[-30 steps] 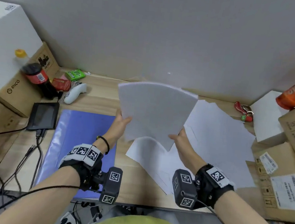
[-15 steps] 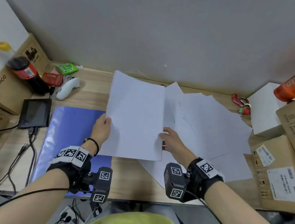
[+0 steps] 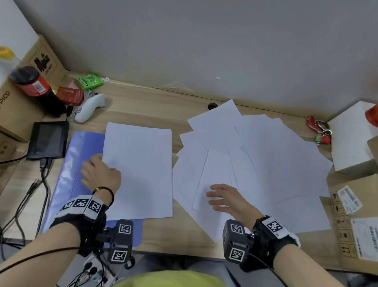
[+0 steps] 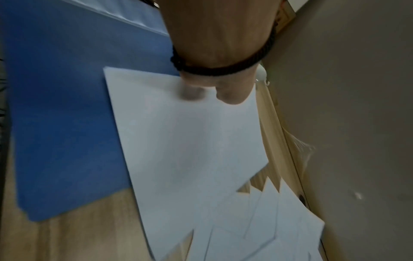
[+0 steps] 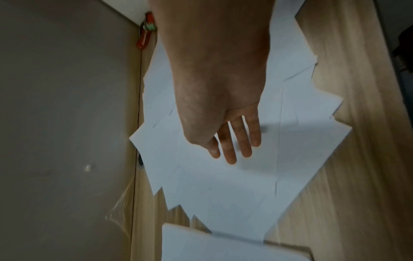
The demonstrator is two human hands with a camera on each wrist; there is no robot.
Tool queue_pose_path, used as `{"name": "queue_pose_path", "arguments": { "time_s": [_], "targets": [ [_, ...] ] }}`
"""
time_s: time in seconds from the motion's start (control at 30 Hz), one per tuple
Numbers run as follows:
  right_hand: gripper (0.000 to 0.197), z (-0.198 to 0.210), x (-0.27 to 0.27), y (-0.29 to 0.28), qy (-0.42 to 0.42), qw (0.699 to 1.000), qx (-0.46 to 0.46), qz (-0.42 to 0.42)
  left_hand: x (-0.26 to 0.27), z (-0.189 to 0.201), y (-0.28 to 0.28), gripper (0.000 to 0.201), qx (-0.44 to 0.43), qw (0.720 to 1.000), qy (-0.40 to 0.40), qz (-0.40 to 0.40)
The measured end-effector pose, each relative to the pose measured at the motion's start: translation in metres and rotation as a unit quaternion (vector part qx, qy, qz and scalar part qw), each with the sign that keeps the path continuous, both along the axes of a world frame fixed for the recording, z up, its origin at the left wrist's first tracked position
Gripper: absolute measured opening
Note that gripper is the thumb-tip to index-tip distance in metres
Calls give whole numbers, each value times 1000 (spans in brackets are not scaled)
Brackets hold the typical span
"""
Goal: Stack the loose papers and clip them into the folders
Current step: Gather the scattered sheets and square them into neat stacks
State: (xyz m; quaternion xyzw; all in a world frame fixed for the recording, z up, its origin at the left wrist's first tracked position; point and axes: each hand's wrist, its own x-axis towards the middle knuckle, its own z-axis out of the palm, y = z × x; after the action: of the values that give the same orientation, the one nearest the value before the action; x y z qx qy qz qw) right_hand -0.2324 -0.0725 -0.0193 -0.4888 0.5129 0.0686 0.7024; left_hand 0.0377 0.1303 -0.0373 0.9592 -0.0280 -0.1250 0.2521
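Note:
A squared stack of white papers (image 3: 137,168) (image 4: 190,150) lies flat, its left part on the blue folder (image 3: 78,147) (image 4: 67,106) and the rest on the wooden desk. My left hand (image 3: 99,173) (image 4: 214,44) holds the stack's left edge, with the thumb on top and the fingers by the folder side. Several loose white sheets (image 3: 273,162) (image 5: 223,185) are fanned out to the right. My right hand (image 3: 224,198) (image 5: 223,106) is over their near left part with straight, spread fingers and grips nothing.
Cardboard boxes (image 3: 6,104), a dark bottle (image 3: 35,86), a white controller (image 3: 88,108) and a black device (image 3: 49,140) with cables crowd the left. A red keyring (image 3: 319,129), a white box (image 3: 351,137) and cardboard boxes (image 3: 371,216) line the right.
Both hands held the stack up; it has come down flat onto the folder. My right hand let go of it and moved right over the loose sheets.

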Motion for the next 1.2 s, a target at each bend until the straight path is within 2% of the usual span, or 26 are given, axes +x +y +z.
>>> {"name": "queue_pose_path", "arguments": {
  "time_s": [0.1, 0.17, 0.27, 0.33, 0.53, 0.7, 0.9, 0.97, 1.13, 1.17, 1.2],
  "targets": [
    [20, -3, -24, -17, 21, 999, -13, -34, -13, 5, -35, 46, -82, 991, 19, -107],
    [16, -5, -39, -25, 28, 998, -20, -51, -29, 6, -61, 43, -137, 968, 106, -184],
    [14, -8, -60, -32, 30, 996, -22, -83, -58, 7, -100, 46, -124, 928, 255, -243],
    [14, -12, -73, -36, 33, 993, -21, -114, -72, -1, -120, 56, -81, 912, 300, -268],
    [16, -19, -99, -49, 31, 986, -19, -162, -90, -13, -150, 85, 9, 933, 262, -245],
    [21, -24, -99, -54, 21, 991, -18, -133, -109, -15, -161, 91, -4, 932, 291, -216],
    [19, -31, -98, -60, 2, 995, -4, -95, -124, -10, -161, 98, 99, 949, 222, -200],
    [20, -35, -98, -61, -3, 995, -1, -96, -126, -8, -158, 96, 128, 943, 226, -207],
    [27, -41, -98, -66, 3, 997, -14, -79, -130, -8, -159, 100, 65, 940, 265, -206],
    [27, -43, -98, -67, 4, 997, -13, -78, -130, -10, -160, 95, 55, 940, 273, -195],
    [28, -44, -98, -67, 4, 997, -13, -81, -129, -11, -161, 77, 41, 943, 276, -180]
  ]
}}
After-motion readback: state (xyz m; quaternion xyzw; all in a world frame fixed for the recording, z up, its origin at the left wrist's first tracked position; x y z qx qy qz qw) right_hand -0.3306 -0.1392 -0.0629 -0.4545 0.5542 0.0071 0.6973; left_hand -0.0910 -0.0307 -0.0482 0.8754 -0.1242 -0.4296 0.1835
